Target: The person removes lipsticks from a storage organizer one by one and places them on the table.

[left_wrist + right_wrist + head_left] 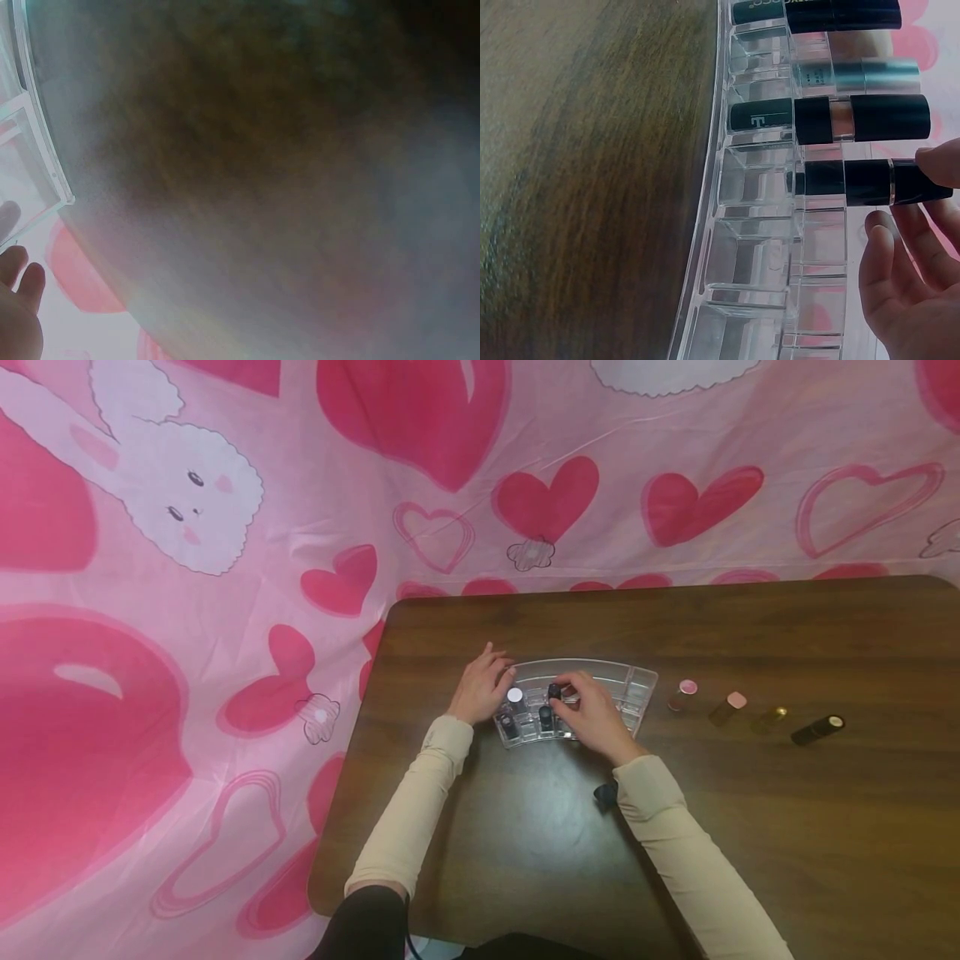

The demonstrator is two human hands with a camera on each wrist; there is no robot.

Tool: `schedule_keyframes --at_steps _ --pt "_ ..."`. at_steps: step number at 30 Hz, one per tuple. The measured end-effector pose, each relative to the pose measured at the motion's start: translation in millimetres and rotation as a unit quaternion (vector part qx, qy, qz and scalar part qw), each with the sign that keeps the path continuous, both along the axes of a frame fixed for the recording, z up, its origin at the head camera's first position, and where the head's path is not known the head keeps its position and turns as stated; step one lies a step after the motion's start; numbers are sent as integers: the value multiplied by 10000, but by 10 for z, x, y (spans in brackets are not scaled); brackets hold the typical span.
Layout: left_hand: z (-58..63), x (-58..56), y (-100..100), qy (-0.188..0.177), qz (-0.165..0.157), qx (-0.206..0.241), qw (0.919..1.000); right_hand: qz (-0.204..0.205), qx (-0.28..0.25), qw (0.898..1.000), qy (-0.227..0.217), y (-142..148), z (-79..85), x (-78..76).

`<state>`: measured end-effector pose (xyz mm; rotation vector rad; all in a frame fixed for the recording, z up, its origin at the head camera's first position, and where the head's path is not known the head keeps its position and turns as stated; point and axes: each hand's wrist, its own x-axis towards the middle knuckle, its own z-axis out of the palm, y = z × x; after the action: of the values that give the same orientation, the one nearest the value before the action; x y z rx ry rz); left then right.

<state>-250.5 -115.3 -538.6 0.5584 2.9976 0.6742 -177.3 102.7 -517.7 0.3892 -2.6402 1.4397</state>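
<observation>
My right hand point(592, 714) pinches a black lipstick tube with a thin gold band point(868, 182) by its top end. The tube's lower end sits in a compartment of the clear acrylic organizer point(641, 685). In the right wrist view, a black tube with a clear middle band point(891, 118), a silvery tube point(877, 76) and another black tube point(844, 15) stand in neighbouring compartments. My left hand point(482, 687) lies at the organizer's left end, fingers extended along its edge. A white-topped tube point(515, 696) is just beside it.
Right of the organizer, a pink-topped tube point(683, 694), a rosy-capped tube point(729, 707), a small gold-capped tube point(774, 718) and a black tube point(817, 729) form a row on the wooden table point(480, 827). A black object point(604, 797) shows by the right cuff. Heart-patterned fabric point(285, 510) hangs behind.
</observation>
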Motion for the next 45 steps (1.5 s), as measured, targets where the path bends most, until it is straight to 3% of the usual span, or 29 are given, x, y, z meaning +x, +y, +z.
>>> schedule_keyframes --at_steps 8,20,45 --pt "-10 -8 2 154 -94 -27 9998 -83 -2 9999 76 12 -2 5" --pt "-3 -12 3 80 -76 -3 9999 -136 -31 9999 9 13 26 24" --pt "-4 -18 -1 130 -103 56 9998 -242 -585 9968 480 79 126 38"
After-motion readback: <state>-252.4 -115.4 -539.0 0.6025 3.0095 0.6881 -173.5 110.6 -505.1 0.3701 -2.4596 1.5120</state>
